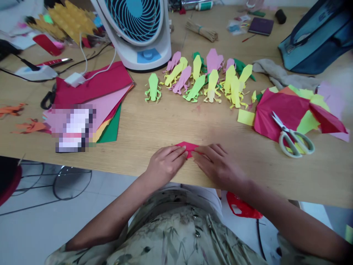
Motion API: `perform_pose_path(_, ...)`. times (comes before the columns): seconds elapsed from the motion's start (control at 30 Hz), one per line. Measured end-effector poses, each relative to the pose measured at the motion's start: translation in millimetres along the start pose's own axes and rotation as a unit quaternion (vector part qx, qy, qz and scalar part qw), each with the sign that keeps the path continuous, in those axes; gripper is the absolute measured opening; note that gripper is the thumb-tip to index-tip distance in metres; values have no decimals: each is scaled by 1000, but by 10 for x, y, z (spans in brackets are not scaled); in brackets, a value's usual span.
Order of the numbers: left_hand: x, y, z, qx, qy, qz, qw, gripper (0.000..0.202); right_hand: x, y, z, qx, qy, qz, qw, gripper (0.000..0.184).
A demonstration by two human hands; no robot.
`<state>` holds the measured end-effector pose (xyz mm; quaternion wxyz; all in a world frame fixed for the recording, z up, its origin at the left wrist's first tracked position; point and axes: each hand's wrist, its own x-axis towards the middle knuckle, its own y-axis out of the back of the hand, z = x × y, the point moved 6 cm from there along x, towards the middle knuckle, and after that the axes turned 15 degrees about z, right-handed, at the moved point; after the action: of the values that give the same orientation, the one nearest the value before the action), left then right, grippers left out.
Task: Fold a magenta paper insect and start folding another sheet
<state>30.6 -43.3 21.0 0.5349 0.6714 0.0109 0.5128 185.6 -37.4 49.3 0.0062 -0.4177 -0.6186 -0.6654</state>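
Across the wide wooden surface (165, 121), one fan (149, 55) is standing at the back and one blue bag (317, 40) is standing at the far right. Near the front edge, one small folded piece of red paper (187, 145) is lying between the two hands. The grip of the left hand (165, 163) is pinching its left end, and the grip of the right hand (220, 165) is pinching its right end. Fingers are covering both ends, so the layers beneath are not showing.

Judging by this, the step in hand is folding or creasing the red paper. The next move is probably calling for lined-up edges and even pressure along the crease, with neither end slipping.

Beyond the hands, roughly fourteen paper figures (212, 86) are crowding together: about six yellow, four pink, two light green and two dark green. They are overlapping, so the exact total is staying uncertain. Two orange figures (31, 126) are lying at the far left. One stack of coloured sheets (91, 88) is lying nearer, with one white charger (74, 79) resting on top. At right, one pair of pale-handled scissors (288, 130) is resting on one pile of loose paper (278, 110). One bundle of sticks (202, 30) is lying right of the fan.
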Motion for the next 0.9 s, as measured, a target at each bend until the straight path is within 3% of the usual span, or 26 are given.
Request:
perform_pose_path(0.13, 23, 17, -30, -25, 9, -12, 1000, 22, 64, -189, 27, 27, 27, -51, 998, 24)
perform_pose_path(0.23, 28, 44, -55, -41, 30, -3, 999, 17, 49, -248, 88, 59, 30, -38, 997, 26)
perform_pose_path(0.37, 32, 59, -73, -68, 56, 2, 996, 11, 14, -265, 161, 83, 14, -20, 996, 26)
perform_pose_path(0.57, 76, 75, -67, -75, 57, 0, 996, 8, 28, -240, 162, 94, 43, -14, 995, 26)
perform_pose_path(0.73, 72, 52, -38, -83, 30, -39, 995, 9, 15, -244, 168, 129, 18, -34, 991, 28)
perform_pose_path(0.9, 90, 66, -54, -77, 62, -46, 994, 13, 5, -249, 173, 137, -11, -48, 989, 32)
